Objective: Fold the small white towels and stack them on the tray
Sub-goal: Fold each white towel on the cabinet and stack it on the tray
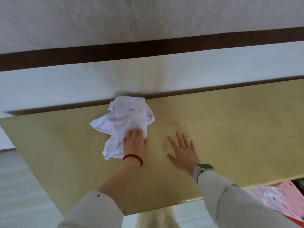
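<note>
A crumpled small white towel point(122, 124) lies on the yellowish table point(230, 129), near its far edge and left of centre. My left hand point(134, 143), with a red bead bracelet on the wrist, rests flat on the towel's near right part, fingers straight. My right hand point(182, 151), with a watch on the wrist, is spread flat over the bare table to the right of the towel and touches no cloth. No tray is in view.
The table's far edge runs against a white wall point(148, 22) with a dark brown stripe point(148, 48). A pink patterned object point(279, 199) shows beyond the table's near right edge. Pale floor point(24, 186) lies to the left.
</note>
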The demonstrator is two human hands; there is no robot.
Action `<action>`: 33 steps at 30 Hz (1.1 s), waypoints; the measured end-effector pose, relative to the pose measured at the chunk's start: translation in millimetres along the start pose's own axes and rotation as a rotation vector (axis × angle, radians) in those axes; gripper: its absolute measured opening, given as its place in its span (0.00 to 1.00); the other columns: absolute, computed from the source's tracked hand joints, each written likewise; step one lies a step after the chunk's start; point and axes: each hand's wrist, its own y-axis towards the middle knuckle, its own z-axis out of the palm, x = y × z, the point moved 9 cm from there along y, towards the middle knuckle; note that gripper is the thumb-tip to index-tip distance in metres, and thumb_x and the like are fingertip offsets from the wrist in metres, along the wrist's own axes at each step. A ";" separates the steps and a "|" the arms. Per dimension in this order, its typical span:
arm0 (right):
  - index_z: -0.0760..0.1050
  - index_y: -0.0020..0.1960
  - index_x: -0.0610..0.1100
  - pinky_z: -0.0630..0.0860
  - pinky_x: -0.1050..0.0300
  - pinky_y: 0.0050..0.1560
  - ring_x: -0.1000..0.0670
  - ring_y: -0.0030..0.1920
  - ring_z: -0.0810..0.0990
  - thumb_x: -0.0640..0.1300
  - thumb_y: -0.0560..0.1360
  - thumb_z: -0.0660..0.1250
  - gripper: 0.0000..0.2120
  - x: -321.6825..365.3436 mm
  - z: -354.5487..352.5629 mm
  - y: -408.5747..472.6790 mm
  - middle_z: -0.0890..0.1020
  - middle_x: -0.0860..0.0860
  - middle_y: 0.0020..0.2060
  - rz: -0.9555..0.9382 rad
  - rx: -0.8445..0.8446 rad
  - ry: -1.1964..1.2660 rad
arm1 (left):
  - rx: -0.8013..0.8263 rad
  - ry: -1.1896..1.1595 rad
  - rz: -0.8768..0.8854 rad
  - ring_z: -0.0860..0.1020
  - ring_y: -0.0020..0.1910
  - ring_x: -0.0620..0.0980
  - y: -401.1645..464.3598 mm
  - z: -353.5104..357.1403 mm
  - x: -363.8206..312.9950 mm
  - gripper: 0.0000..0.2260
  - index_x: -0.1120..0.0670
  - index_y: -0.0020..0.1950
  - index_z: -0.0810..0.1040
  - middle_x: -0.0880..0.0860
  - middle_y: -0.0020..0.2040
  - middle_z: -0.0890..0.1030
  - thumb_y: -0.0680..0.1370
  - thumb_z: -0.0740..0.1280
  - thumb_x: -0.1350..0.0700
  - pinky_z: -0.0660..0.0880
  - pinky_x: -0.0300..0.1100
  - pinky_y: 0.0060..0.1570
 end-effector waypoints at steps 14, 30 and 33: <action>0.52 0.75 0.48 0.59 0.53 0.70 0.47 0.73 0.56 0.43 0.77 0.59 0.29 9.0 -55.4 18.7 0.56 0.49 0.74 0.011 -0.128 0.468 | -0.016 -0.654 0.112 0.74 0.41 0.48 36.8 -76.5 -11.7 0.04 0.57 0.48 0.76 0.49 0.41 0.77 0.77 0.62 0.60 0.69 0.34 0.42; 0.75 0.61 0.47 0.75 0.56 0.47 0.49 0.45 0.81 0.45 0.76 0.62 0.14 -15.8 -199.5 -35.9 0.81 0.52 0.52 -0.301 -0.127 0.606 | -0.311 -1.109 0.180 0.73 0.40 0.38 14.7 -271.2 -112.0 0.07 0.55 0.49 0.77 0.44 0.40 0.76 0.80 0.59 0.59 0.70 0.28 0.41; 0.76 0.54 0.40 0.72 0.53 0.45 0.42 0.48 0.79 0.45 0.78 0.60 0.11 -66.8 -212.8 -38.9 0.82 0.45 0.45 -0.226 -0.239 0.539 | -0.450 -1.135 0.090 0.71 0.34 0.37 11.7 -272.9 -120.9 0.07 0.56 0.46 0.76 0.45 0.36 0.74 0.80 0.59 0.60 0.67 0.25 0.34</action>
